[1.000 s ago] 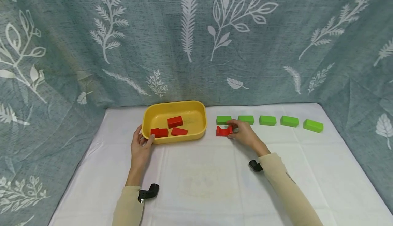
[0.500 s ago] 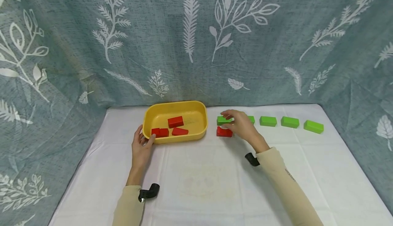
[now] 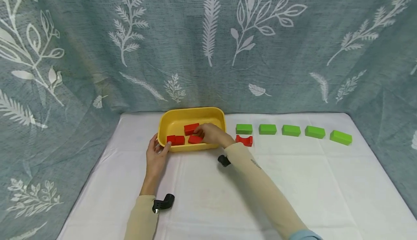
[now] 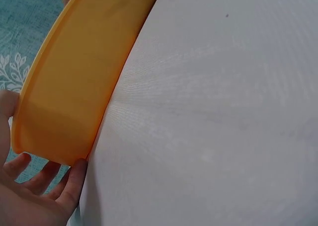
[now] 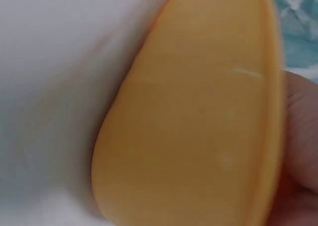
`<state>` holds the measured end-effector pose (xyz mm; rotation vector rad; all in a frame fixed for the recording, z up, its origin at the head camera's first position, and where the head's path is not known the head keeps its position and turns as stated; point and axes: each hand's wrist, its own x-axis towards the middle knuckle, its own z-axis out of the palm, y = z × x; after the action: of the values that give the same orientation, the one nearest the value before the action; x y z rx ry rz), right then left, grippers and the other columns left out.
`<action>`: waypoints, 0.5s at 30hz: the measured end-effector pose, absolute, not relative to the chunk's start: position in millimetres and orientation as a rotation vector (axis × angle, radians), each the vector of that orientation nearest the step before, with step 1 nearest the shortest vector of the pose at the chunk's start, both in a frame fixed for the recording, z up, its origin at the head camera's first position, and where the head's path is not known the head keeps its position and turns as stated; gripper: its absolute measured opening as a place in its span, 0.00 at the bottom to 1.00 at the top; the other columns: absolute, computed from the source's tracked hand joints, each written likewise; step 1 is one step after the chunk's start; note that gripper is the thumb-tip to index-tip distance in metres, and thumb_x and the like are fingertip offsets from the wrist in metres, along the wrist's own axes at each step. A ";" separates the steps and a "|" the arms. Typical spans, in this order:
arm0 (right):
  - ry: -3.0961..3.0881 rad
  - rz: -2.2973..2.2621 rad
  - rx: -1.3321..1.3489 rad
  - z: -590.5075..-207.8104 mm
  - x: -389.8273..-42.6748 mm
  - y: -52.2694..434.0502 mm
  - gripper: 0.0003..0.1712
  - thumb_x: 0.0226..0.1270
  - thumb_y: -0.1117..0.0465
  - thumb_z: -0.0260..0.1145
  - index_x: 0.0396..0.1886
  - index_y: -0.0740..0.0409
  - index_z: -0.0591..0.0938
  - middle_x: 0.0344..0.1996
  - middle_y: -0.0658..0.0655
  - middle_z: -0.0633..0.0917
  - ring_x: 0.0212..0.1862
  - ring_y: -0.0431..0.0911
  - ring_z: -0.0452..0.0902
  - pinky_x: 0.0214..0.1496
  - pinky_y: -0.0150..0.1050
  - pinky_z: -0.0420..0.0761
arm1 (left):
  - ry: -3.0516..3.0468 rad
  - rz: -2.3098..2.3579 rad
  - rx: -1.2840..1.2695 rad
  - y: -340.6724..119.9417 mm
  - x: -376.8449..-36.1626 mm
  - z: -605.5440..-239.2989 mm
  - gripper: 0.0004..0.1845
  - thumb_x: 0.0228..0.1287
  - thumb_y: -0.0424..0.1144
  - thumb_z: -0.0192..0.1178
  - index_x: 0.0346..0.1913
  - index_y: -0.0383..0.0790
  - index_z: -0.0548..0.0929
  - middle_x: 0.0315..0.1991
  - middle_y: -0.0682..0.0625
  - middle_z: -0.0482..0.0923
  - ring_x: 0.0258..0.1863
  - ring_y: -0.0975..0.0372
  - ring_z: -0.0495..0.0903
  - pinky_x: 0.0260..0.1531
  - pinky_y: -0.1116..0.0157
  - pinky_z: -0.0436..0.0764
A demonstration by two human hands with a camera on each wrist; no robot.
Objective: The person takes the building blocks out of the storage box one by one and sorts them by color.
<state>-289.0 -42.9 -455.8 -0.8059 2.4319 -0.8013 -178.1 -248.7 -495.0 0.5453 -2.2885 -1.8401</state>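
My left hand [image 3: 157, 157] grips the front left corner of a yellow plastic tub [image 3: 219, 118], thumb at the rim; in the left wrist view its fingers [image 4: 73, 188] bend around the tub's end [image 4: 64, 87]. My right hand [image 3: 211, 133] reaches over the front right rim into the tub. Its fingertips are right at a red block [image 3: 194, 139] and close to another red block [image 3: 191, 129] behind it; whether they grip one I cannot tell. More red blocks [image 3: 176, 140] lie at the tub's left front. In the right wrist view the tub's wall [image 5: 189, 116] hides most of that hand.
Several green rectangular blocks [image 3: 267, 129] stand in a row along the back right of the white-covered table [image 3: 208, 196]. A red block with a curved notch [image 3: 244, 140] sits in front of the leftmost green one. A patterned curtain [image 3: 182, 44] hangs behind.
My right hand has let go of the notched red block in front of the green row and moved left into the tub. My left hand has stayed on the tub.
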 end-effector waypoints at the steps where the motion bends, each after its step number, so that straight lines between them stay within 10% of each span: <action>1: 2.440 -0.774 -0.791 -457.0 -290.0 -44.6 0.21 0.62 0.72 0.68 0.56 0.62 0.81 0.49 0.57 0.84 0.50 0.49 0.79 0.56 0.36 0.78 | -2.284 -1.849 0.532 -247.5 -178.6 -495.6 0.36 0.71 0.42 0.59 0.76 0.42 0.56 0.69 0.40 0.63 0.64 0.50 0.67 0.66 0.56 0.68; 15: 2.642 -0.929 -0.906 -440.9 -285.8 1.2 0.26 0.57 0.72 0.72 0.57 0.66 0.80 0.46 0.60 0.85 0.49 0.51 0.79 0.53 0.40 0.80 | -2.287 -1.826 0.528 -248.9 -179.8 -498.5 0.36 0.70 0.40 0.60 0.76 0.42 0.57 0.69 0.40 0.64 0.64 0.51 0.68 0.65 0.56 0.69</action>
<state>-285.8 1.2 -440.9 -0.9063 2.6422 -0.9292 -179.8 -248.9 -498.5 0.5282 -2.2871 -1.8256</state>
